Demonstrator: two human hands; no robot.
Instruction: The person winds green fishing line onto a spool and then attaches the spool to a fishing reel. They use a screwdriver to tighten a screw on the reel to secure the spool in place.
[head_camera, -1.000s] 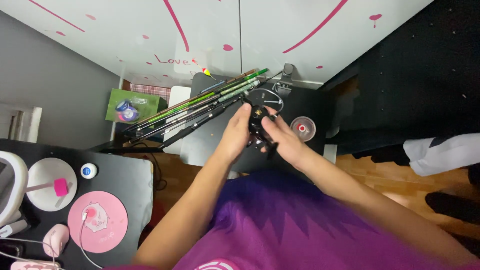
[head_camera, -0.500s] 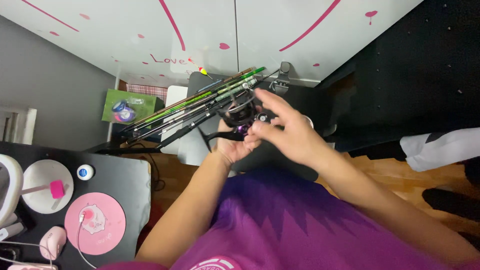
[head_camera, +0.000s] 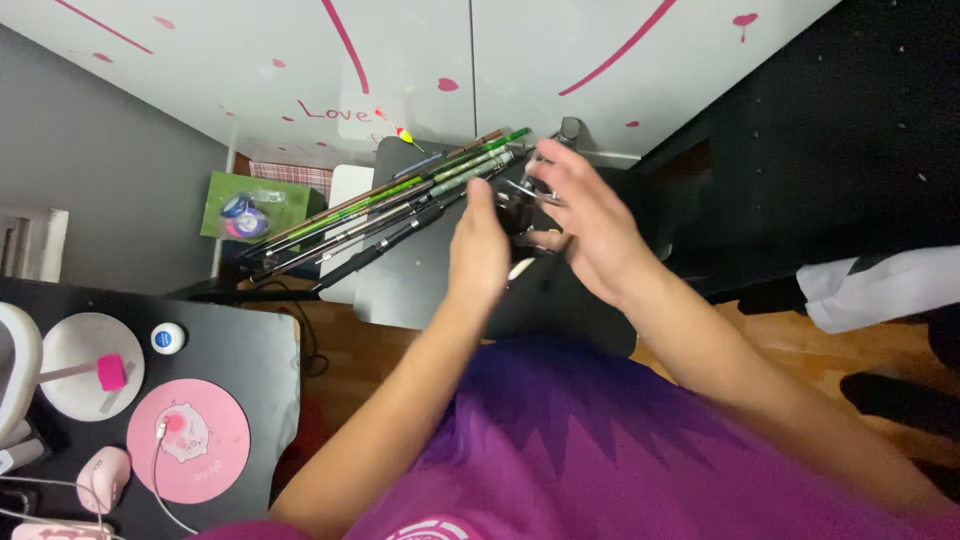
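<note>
here the fishing reel (head_camera: 522, 200) sits between both hands, left hand (head_camera: 478, 245) closed on its near side, right hand (head_camera: 585, 225) gripping it from above, beside the fishing rods (head_camera: 390, 205).

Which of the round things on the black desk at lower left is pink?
The large round mat nearest the camera, with a cable lying on it. The disc beyond it is white, and the small round tin is white and blue.
</note>
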